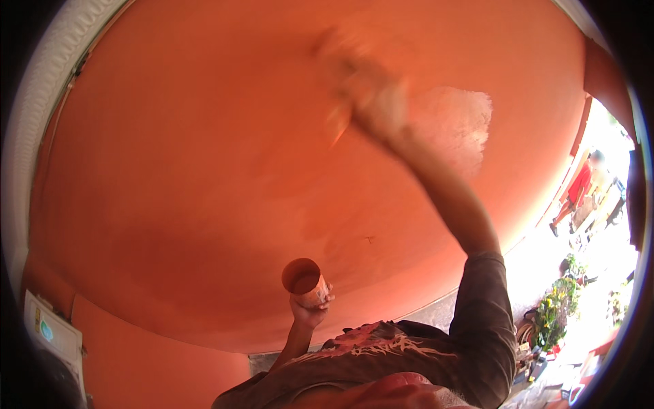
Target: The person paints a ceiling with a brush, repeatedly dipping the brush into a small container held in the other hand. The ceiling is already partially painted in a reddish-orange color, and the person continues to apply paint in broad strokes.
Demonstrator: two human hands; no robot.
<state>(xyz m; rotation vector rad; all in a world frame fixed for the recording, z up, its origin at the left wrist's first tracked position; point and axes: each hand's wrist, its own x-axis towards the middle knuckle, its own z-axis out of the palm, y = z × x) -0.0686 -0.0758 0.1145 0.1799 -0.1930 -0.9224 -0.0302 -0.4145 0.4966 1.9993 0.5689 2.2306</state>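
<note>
My left hand point(310, 305) grips a cylindrical paint can point(315, 290) low at the centre, its rim tilted toward the camera and its inside orange-brown. High on the orange wall point(191, 136), my right hand point(371, 95) is raised at the end of an outstretched arm. It is smeared by motion, so neither its fingers nor whatever it may hold, perhaps with an orange streak beside it, can be made out. Just right of that hand is a pale, rough-edged patch point(463, 129) on the wall.
A white panel point(51, 341) stands at the lower left, white moulding point(27, 123) along the left edge. Through a bright opening at right, a person in red point(579, 184) is outside, above leafy plants point(552, 313). A lower orange wall point(157, 368) runs along the bottom left.
</note>
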